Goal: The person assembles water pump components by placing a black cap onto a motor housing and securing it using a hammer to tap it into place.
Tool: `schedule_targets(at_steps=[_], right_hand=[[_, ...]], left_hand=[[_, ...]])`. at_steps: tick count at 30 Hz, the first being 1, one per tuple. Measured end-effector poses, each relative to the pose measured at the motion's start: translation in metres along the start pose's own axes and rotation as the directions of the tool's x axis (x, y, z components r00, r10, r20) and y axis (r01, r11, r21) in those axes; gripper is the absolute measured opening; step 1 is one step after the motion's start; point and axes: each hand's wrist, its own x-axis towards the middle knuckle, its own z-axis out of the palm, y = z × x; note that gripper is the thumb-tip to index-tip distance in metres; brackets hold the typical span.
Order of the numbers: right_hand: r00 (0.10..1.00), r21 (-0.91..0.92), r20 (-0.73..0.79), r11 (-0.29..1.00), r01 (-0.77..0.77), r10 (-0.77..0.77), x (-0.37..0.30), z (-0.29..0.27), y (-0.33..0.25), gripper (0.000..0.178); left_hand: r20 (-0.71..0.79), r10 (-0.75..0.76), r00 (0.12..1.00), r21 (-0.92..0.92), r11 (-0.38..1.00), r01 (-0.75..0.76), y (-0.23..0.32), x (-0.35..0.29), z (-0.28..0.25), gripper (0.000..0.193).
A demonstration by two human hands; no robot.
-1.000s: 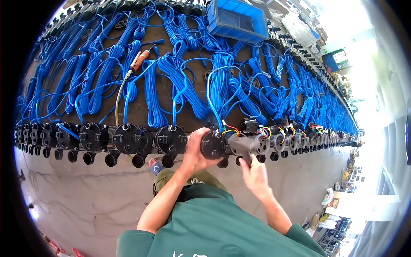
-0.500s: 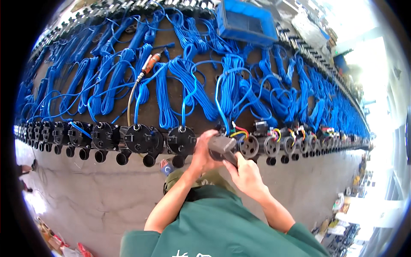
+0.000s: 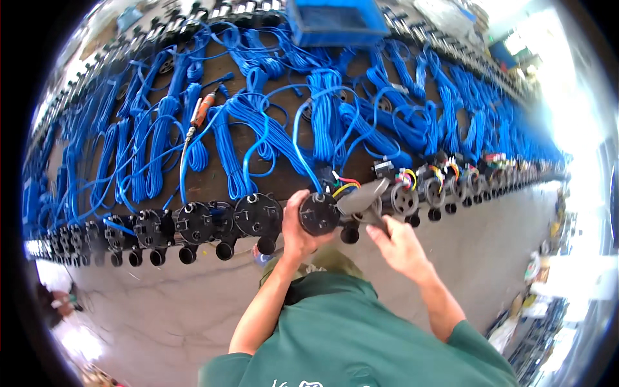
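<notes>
Hands: left hand (image 3: 298, 227) grips black round part (image 3: 318, 213), right hand (image 3: 394, 242) holds grey tool (image 3: 362, 198).

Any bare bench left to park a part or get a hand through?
Little. Brown bench top shows only in thin strips between the blue cable bundles. The front edge is packed with black round units; the left hand grips one, the right hand holds a grey tool. The widest bare gap lies left of the blue crate.

Long brown workbench (image 3: 271, 138) under blue cable coils (image 3: 325, 113), black valves (image 3: 193, 222), blue crate (image 3: 335, 19)
</notes>
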Motion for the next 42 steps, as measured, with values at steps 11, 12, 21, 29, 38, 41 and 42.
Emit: schedule_targets(at_steps=[11,12,21,29,38,41,42], right_hand=[[0.982,0.764,0.180,0.623,-0.171,0.049,-0.042,0.040,0.080,0.038],[0.971,0.755,0.223,0.614,-0.231,0.090,-0.040,0.047,0.087,0.038],[0.995,0.873,0.092,0.476,-0.104,0.047,-0.023,0.007,0.070,0.036],[0.888,0.725,0.377,0.512,-0.461,0.264,-0.018,0.027,0.091,0.046],[0.885,0.697,0.404,0.549,-0.462,0.231,-0.010,0.079,0.097,0.034],[0.834,0.673,0.476,0.495,-0.549,0.279,-0.029,0.052,0.092,0.035],[0.854,0.689,0.462,0.510,-0.515,0.238,-0.029,0.039,0.090,0.037]], left_hand=[[0.161,-0.605,0.780,0.121,0.796,0.592,-0.087,-0.122,0.025,0.057],[0.178,-0.615,0.768,0.069,0.786,0.614,-0.108,-0.129,0.031,0.048],[-0.069,-0.345,0.936,0.156,0.923,0.352,-0.130,-0.135,0.058,0.039],[-0.017,-0.299,0.954,0.291,0.911,0.291,-0.125,-0.119,0.060,0.025],[0.070,-0.210,0.975,0.436,0.886,0.160,-0.135,-0.122,0.054,0.035],[-0.001,-0.458,0.889,0.152,0.878,0.453,-0.162,-0.153,0.054,0.041],[-0.027,-0.515,0.857,0.062,0.855,0.516,-0.179,-0.169,0.054,0.044]])
